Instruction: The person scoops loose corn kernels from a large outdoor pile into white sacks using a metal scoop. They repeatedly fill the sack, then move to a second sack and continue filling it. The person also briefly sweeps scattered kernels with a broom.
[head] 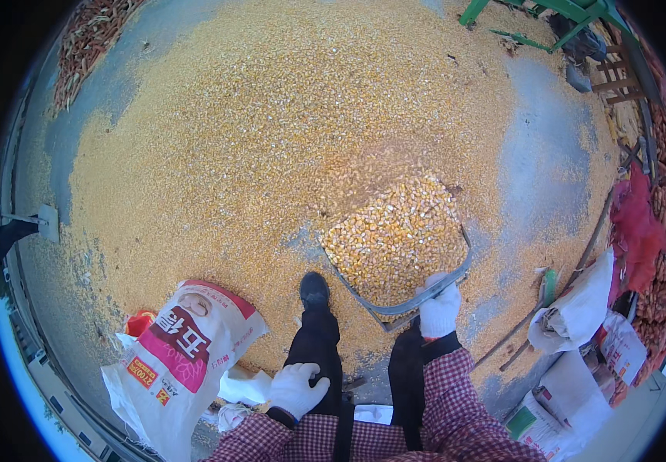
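Note:
In a white glove, my right hand [441, 307] grips the near rim of a metal scoop pan [361, 293]. Yellow corn kernels [402, 242] fill the pan up to its edges. Beyond it a broad layer of loose kernels [275, 104] covers the ground. My left hand [299, 388], also gloved in white, rests by my left thigh with its fingers apart and nothing in it. Left of that hand a white and pink woven sack [177, 352] with printing leans upright, and its contents are hidden.
A green metal frame [564, 14] stands at the upper right. Corn cobs [93, 46] lie at the upper left. Wooden poles [590, 248], a red mesh bag [636, 231] and several white sacks [575, 306] line the right side. A shovel-like blade [48, 223] shows at the left.

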`<action>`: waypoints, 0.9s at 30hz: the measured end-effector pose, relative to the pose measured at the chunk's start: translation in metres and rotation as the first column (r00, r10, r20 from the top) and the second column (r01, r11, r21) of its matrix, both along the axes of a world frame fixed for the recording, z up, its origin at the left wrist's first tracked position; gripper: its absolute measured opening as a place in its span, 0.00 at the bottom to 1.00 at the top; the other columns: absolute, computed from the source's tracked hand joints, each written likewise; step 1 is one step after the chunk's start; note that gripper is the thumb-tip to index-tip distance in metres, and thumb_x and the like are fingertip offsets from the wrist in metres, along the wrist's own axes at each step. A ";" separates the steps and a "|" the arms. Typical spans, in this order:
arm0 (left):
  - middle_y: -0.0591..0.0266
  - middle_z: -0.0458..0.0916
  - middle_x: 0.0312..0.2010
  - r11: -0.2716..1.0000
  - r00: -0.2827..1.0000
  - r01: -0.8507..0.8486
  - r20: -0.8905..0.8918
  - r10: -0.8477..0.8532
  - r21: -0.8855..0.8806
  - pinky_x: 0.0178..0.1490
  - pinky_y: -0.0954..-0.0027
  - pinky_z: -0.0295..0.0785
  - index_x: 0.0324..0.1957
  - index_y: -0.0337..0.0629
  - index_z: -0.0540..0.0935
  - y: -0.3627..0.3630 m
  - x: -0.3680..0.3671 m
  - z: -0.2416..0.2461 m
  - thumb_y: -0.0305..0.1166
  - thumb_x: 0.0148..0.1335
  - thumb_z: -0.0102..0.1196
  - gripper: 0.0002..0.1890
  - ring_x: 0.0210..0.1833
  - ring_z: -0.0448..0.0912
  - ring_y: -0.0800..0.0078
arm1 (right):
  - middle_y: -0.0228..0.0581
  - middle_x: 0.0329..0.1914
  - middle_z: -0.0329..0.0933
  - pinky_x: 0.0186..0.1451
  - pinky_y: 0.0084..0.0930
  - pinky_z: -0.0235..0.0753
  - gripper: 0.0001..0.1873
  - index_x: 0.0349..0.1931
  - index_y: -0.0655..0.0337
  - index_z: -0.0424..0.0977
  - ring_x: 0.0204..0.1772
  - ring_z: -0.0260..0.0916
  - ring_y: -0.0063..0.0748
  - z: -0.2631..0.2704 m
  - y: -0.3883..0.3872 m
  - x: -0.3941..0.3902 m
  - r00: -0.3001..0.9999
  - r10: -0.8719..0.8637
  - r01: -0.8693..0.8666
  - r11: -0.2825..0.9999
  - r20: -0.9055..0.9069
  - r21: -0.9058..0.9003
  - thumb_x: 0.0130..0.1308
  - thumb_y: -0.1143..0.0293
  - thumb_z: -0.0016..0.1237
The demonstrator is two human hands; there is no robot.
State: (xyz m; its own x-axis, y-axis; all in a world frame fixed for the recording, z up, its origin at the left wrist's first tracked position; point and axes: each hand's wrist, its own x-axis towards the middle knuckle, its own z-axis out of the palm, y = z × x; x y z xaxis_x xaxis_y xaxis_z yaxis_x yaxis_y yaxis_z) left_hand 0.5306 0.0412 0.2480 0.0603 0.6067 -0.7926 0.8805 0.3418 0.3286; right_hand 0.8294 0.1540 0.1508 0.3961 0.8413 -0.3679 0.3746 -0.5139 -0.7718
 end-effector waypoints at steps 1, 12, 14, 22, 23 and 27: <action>0.59 0.86 0.41 0.999 0.999 -0.035 0.018 0.035 0.015 0.55 0.59 0.75 0.44 0.44 0.85 -0.004 0.001 0.001 0.48 0.57 0.61 0.20 0.47 0.83 0.60 | 0.25 0.30 0.71 0.38 0.25 0.71 0.13 0.32 0.59 0.71 0.36 0.69 0.21 0.028 -0.002 -0.005 0.997 0.001 0.001 1.000 -0.081 0.025 0.50 0.85 0.58; 0.51 0.83 0.47 0.603 0.693 -0.706 0.189 0.695 0.371 0.56 0.58 0.75 0.53 0.42 0.80 -0.054 0.022 0.095 0.35 0.61 0.57 0.18 0.50 0.82 0.54 | 0.34 0.22 0.71 0.34 0.28 0.71 0.08 0.26 0.63 0.73 0.28 0.70 0.28 0.296 0.011 0.014 0.889 0.457 -0.450 0.878 -0.006 0.160 0.49 0.81 0.60; 0.51 0.81 0.51 0.522 0.675 -0.692 0.190 0.713 0.499 0.56 0.58 0.76 0.55 0.41 0.79 -0.076 0.022 0.134 0.35 0.61 0.58 0.20 0.50 0.82 0.54 | 0.33 0.20 0.71 0.32 0.28 0.70 0.07 0.26 0.64 0.73 0.26 0.70 0.27 0.335 0.016 0.011 0.822 0.565 -0.566 0.799 0.068 0.202 0.52 0.80 0.59; 0.52 0.64 0.72 0.016 0.295 -0.618 0.213 0.931 0.786 0.54 0.56 0.78 0.69 0.44 0.66 -0.156 -0.039 0.253 0.35 0.59 0.60 0.34 0.51 0.82 0.53 | 0.34 0.26 0.78 0.35 0.27 0.73 0.04 0.31 0.67 0.75 0.32 0.74 0.25 0.449 0.023 -0.058 0.620 0.779 -0.769 0.581 0.089 0.266 0.57 0.79 0.57; 0.52 0.62 0.73 0.055 0.267 -0.635 0.153 0.951 0.771 0.53 0.56 0.78 0.70 0.45 0.64 -0.159 -0.056 0.260 0.35 0.59 0.60 0.36 0.52 0.82 0.52 | 0.35 0.27 0.79 0.35 0.27 0.73 0.05 0.32 0.67 0.75 0.32 0.74 0.25 0.457 0.022 -0.074 0.593 0.798 -0.793 0.554 0.111 0.253 0.56 0.78 0.57; 0.54 0.55 0.76 0.129 0.236 -0.617 0.026 0.971 0.776 0.54 0.54 0.78 0.74 0.48 0.58 -0.164 -0.118 0.270 0.36 0.58 0.61 0.42 0.55 0.81 0.48 | 0.35 0.27 0.79 0.34 0.27 0.73 0.06 0.32 0.67 0.75 0.31 0.74 0.27 0.471 0.024 -0.136 0.439 0.890 -0.890 0.413 0.125 0.191 0.55 0.77 0.57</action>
